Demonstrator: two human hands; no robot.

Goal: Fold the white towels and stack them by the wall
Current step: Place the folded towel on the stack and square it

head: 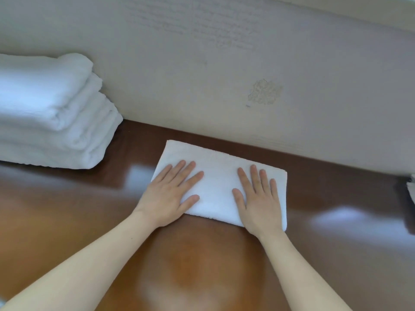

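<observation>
One folded towel [221, 176], white and rectangular, lies flat on the table [89, 209]. It sits just short of the wall [202, 75] at its 12 o'clock, with a strip of bare wood between them.

Item, left hand [170, 194]: palm down, fingers straight and spread, pressing the towel's 9 o'clock end. The heel of the palm overhangs the near left corner.

Item, right hand [258, 198]: palm down, fingers straight and closer together, pressing the 3 o'clock end. I see neither hand curling round the cloth.

Item, forearms [89, 265]: bare, reaching in from 6 o'clock.

Surroundings, as I read them from here:
- The stack of folded towels [49, 113] is white and several layers deep. It stands at 10 o'clock from the towel, well apart from it, backed against the wall and cut off by the left edge. Only bare wood lies between stack and towel.
- A patch of blistered paint [265, 92] marks the off-white wall at 1 o'clock.
- Some white cloth [412, 187] shows at 3 o'clock, mostly out of frame; I cannot tell what it is.
- The table is glossy brown wood with pale glare at 9 and 4 o'clock.
</observation>
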